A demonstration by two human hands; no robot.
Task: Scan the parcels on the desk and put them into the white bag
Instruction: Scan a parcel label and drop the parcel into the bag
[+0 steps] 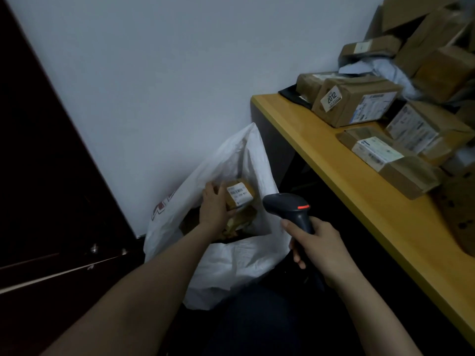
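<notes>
Parcel (239, 194), one, gripped by left hand (214, 208) inside the single white bag (231, 265); right hand (316, 242) clenches one scanner (290, 206); stacked parcels (354, 101) on desk (321, 140) beyond right hand, too jumbled to count.

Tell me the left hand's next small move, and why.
Probably let go: the left hand grips a small labelled parcel already inside the mouth of the white bag, just above other parcels lying there. The right hand holds the scanner beside the bag, and more boxes wait on the desk.
</notes>
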